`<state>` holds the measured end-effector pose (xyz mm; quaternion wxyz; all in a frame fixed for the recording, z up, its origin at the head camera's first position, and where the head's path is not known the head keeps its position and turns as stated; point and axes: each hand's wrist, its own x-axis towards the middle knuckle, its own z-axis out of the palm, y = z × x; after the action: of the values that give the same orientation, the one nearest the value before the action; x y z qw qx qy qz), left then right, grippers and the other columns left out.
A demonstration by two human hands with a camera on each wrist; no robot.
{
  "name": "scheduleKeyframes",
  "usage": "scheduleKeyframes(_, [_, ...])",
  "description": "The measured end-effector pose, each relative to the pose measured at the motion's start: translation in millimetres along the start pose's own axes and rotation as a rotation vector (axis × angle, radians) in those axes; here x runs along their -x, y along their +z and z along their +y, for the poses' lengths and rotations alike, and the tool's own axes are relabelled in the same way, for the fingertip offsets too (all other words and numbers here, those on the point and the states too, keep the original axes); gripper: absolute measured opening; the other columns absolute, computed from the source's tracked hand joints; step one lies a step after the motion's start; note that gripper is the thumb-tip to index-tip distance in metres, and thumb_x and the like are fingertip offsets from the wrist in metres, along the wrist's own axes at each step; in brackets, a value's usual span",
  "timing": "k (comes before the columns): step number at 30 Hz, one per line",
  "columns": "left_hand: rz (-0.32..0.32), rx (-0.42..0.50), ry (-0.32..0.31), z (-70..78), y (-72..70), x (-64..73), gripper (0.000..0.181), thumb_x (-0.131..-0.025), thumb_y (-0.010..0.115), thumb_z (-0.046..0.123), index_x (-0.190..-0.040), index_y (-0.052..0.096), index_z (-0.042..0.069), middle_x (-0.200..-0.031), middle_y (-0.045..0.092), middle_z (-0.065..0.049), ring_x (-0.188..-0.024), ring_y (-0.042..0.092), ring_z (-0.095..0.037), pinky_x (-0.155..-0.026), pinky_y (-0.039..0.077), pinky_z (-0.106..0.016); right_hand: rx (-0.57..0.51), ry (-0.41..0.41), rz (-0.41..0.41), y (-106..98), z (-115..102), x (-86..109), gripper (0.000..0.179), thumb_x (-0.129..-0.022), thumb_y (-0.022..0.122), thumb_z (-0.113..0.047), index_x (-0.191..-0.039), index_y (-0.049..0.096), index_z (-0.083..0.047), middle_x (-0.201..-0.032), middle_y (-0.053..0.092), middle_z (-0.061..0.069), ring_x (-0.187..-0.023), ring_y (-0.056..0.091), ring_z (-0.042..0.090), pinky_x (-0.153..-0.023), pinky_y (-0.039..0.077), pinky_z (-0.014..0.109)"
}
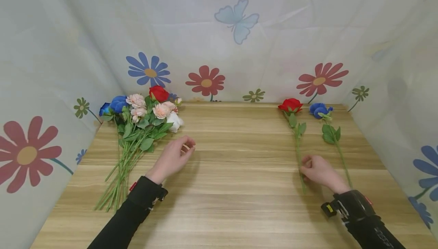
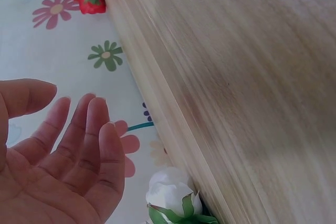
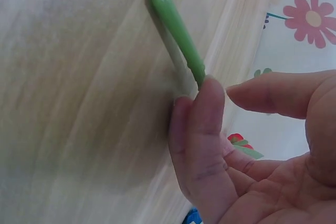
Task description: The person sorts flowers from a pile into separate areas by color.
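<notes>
On the right part of the surface (image 1: 232,165), your right hand (image 1: 319,171) is at the lower stem (image 3: 178,35) of the red rose (image 1: 290,105), whose head lies near the far edge. It seems to me that the step in hand is the taking of this rose. Your right fingers are bent beside the stem, and the thumb stands apart by a narrow gap (whether they already grip, I cannot tell). The next move, I would judge, calls for a secure pinch on the stem and a gentle lift, without disturbing the blue flower (image 1: 319,110) lying just to the right.

Your left hand (image 1: 172,156) holds nothing, with loosely bent fingers and the thumb spread wide; it hovers near the white flower (image 1: 174,121) of the bunch (image 1: 147,121), which lies on the left side.

The surface has a pale wood grain running from side to side. Around it hangs a whitish cloth (image 1: 191,24), with a few soft creases, printed with big flowers (image 1: 206,83) and a light blue butterfly (image 1: 237,21).
</notes>
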<state>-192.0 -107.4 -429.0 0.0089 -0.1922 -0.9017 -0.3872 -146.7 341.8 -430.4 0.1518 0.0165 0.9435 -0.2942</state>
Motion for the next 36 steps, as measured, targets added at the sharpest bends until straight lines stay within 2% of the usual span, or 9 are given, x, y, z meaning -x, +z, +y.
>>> scheduleKeyframes(11, [0.002, 0.0, 0.004, -0.1, 0.0, 1.8, 0.018, -0.095, 0.057, 0.015, -0.107, 0.062, 0.004, -0.096, 0.063, -0.003, -0.082, 0.06, -0.015, -0.071, 0.053, -0.033, 0.074, -0.064, 0.036, 2.3, -6.0, -4.2, 0.038, -0.081, 0.064, -0.004, -0.111, 0.049, 0.014, -0.071, 0.061, 0.006, -0.057, 0.057, 0.014, -0.053, 0.046, 0.03])
scheduleKeyframes(21, [0.0, -0.001, 0.01, -1.7, 0.7, 2.1, 0.018, -0.094, 0.057, 0.015, -0.108, 0.062, 0.004, -0.096, 0.063, -0.003, -0.082, 0.06, -0.015, -0.072, 0.053, -0.033, 0.097, -0.104, 0.046, 2.7, -5.8, -7.4, 0.039, -0.077, 0.065, -0.003, -0.11, 0.049, 0.014, -0.069, 0.061, 0.003, -0.056, 0.057, 0.014, -0.054, 0.043, 0.031])
scheduleKeyframes(28, [0.006, -0.004, 0.014, -0.9, 0.9, 2.9, 0.017, -0.094, 0.057, 0.014, -0.107, 0.062, 0.004, -0.095, 0.063, -0.002, -0.082, 0.06, -0.015, -0.071, 0.053, -0.032, 0.069, -0.106, 0.027, 2.6, -7.4, -4.7, 0.039, -0.076, 0.065, -0.001, -0.109, 0.048, 0.013, -0.07, 0.06, 0.005, -0.056, 0.057, 0.015, -0.053, 0.043, 0.031])
scheduleKeyframes(36, [-0.002, -0.004, 0.006, 0.6, 0.9, 3.0, 0.017, -0.094, 0.057, 0.014, -0.108, 0.062, 0.004, -0.096, 0.063, -0.003, -0.083, 0.06, -0.015, -0.072, 0.053, -0.033, 0.047, -0.065, -0.006, 3.1, -6.8, -4.3, 0.042, -0.081, 0.066, -0.009, -0.112, 0.048, 0.012, -0.074, 0.061, 0.007, -0.059, 0.062, 0.017, -0.055, 0.047, 0.032])
